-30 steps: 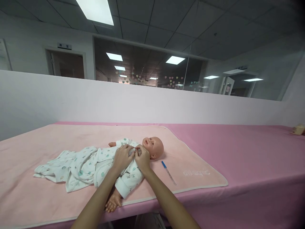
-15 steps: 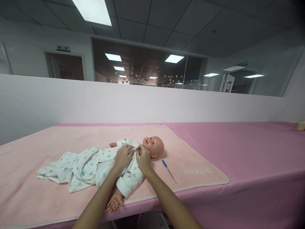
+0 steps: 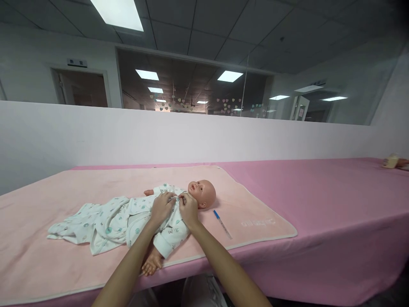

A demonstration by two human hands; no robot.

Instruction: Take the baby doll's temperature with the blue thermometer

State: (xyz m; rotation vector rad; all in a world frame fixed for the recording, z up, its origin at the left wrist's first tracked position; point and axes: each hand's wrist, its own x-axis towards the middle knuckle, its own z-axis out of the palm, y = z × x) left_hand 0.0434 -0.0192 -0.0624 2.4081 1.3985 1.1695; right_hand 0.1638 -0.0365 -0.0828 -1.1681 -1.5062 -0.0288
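Note:
A baby doll (image 3: 203, 192) lies on its back on a pale pink mat (image 3: 96, 187), head to the right. It wears a white printed garment (image 3: 108, 219) that trails off to the left. My left hand (image 3: 162, 207) and my right hand (image 3: 188, 209) meet on the doll's chest just below the chin. Both pinch the garment's front edges near the collar, fingers closed on the cloth. The doll's bare hand (image 3: 150, 265) sticks out of a sleeve near the mat's front edge.
A blue-capped pen (image 3: 222, 224) lies on the mat right of the doll. The long table wears a darker pink cover (image 3: 319, 192). A small pale object (image 3: 392, 161) sits at the far right. A white partition (image 3: 191, 136) stands behind.
My hands stay pinched on the garment at the doll's chest. The view has shifted slightly, so everything sits a little left and higher.

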